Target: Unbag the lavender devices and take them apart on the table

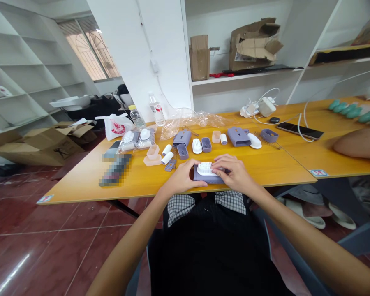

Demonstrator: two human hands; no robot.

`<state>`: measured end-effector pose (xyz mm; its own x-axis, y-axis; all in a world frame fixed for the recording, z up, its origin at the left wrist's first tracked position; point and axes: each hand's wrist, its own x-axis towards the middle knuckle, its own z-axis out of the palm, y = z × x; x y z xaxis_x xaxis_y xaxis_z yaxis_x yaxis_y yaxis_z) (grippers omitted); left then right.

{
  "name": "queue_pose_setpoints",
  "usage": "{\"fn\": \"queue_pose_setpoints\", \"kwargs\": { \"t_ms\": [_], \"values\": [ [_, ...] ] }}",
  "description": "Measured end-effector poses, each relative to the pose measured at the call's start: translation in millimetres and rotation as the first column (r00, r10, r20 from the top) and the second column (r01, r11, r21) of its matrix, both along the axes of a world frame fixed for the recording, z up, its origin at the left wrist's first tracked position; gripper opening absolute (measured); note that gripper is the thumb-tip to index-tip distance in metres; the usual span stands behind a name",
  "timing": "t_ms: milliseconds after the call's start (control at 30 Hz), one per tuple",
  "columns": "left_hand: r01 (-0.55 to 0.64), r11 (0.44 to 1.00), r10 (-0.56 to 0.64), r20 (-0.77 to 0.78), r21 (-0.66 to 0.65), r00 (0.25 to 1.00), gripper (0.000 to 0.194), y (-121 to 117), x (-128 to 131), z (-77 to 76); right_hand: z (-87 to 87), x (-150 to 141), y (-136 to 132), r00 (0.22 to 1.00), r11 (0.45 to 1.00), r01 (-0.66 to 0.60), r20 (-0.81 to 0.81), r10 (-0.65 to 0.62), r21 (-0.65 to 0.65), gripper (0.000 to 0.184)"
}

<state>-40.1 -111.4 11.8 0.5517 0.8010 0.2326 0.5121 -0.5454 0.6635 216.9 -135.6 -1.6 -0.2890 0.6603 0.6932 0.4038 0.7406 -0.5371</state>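
Note:
My left hand (184, 176) grips the left end of a purple-grey plastic housing (200, 177) at the table's front edge, thumb along the near side. A white oval slotted piece (204, 169) lies on top of that housing. Fingers of my right hand (232, 172) close on the right end of the white piece; their tips are partly hidden. Just beyond my hands are a second white slotted piece (197, 146), small purple-grey cups (182, 152), white cylinders (167, 158) and a purple-grey coiled part (170, 165).
Behind are more purple-grey housings (239, 137), a white oval cover (254, 141), peach trays (152, 158) and bagged parts (146, 138). Bottles (156, 109) and plastic film (191, 121) lie toward the wall. A phone (300, 130) and another person's arm (359, 143) are right.

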Motion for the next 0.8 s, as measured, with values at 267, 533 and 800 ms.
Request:
{"fn": "queue_pose_setpoints", "kwargs": {
  "t_ms": [267, 533, 800],
  "values": [
    [0.077, 0.991, -0.074, -0.039, 0.107, 0.997, 0.077, 2, 4, -0.7, 5.6, 2, 5, 0.994, 0.994, -0.108, 0.016, 0.109, -0.017, 0.017],
    [-0.169, 0.977, 0.179, -0.069, 0.131, 0.981, 0.077, 11, -26, -1.4, -5.8, 54, 4, 0.993, 0.994, 0.112, 0.04, -0.112, -0.016, 0.017],
    [-0.135, 0.98, 0.154, -0.129, 0.143, 0.98, 0.084, 13, -28, -6.0, -14.3, 47, 13, 0.993, 0.993, 0.12, 0.003, -0.12, -0.011, 0.014]
  ]
}}
